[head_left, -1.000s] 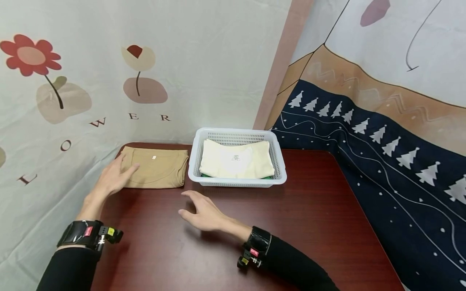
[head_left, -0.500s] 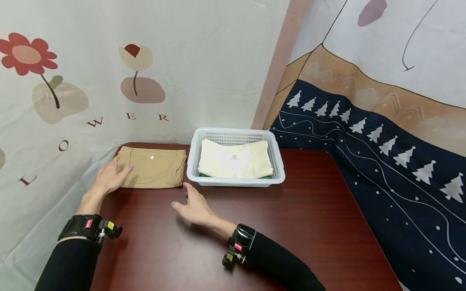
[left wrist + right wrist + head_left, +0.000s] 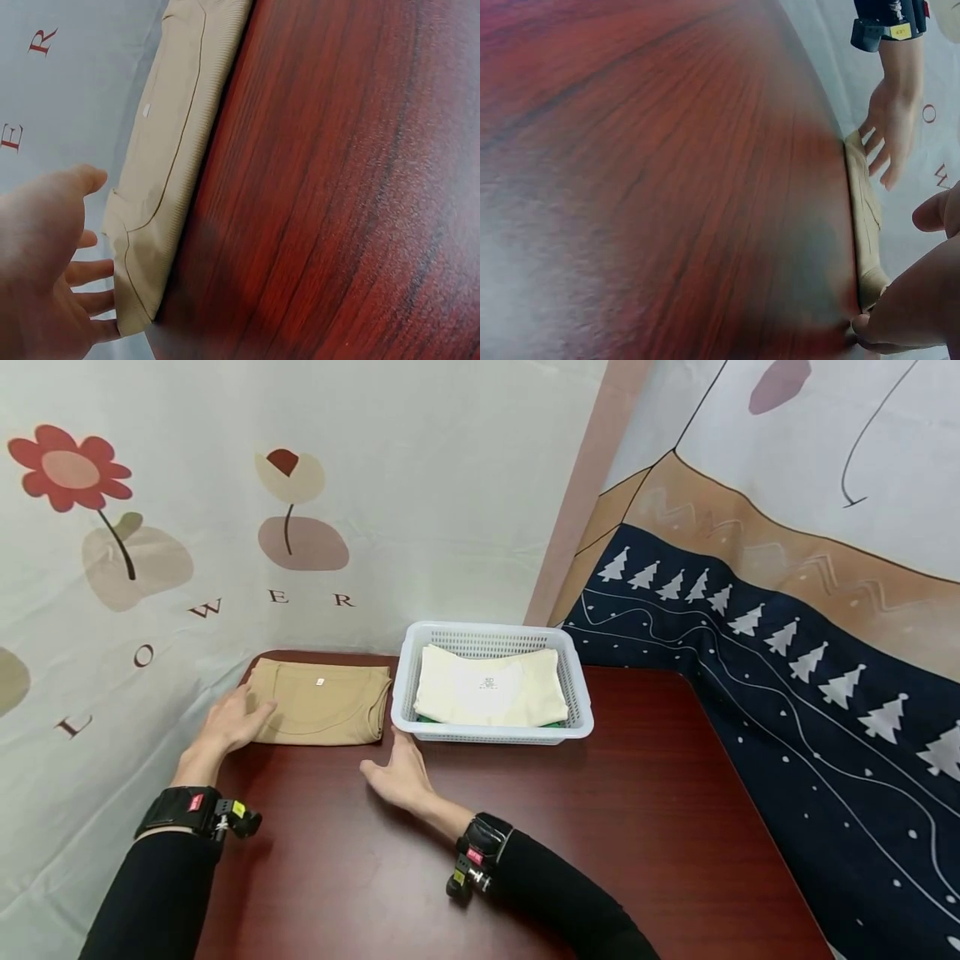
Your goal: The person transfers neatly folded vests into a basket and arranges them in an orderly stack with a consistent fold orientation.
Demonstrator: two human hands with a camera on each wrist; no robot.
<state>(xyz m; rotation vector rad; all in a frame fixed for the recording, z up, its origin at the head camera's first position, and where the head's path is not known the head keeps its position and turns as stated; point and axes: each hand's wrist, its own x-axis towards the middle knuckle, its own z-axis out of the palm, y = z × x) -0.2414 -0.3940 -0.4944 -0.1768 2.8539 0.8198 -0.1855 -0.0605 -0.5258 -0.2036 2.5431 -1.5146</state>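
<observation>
A folded tan shirt with a small white label lies flat at the table's back left. At its left end is my left hand, fingers spread and extended against the side, thumb over the near corner. The left wrist view shows those fingertips at the edge of the shirt. My right hand is low by the shirt's right front corner, thumb and fingers apart, fingertips right at the basket's front left corner. In the right wrist view its fingers overlap the shirt's near end.
A white perforated basket stands just right of the shirt, holding a folded cream cloth with green fabric beneath. Patterned curtains hang behind and beside the dark red table.
My right hand has moved left and forward toward the gap between shirt and basket. My left hand has slid slightly back toward the shirt's left edge.
</observation>
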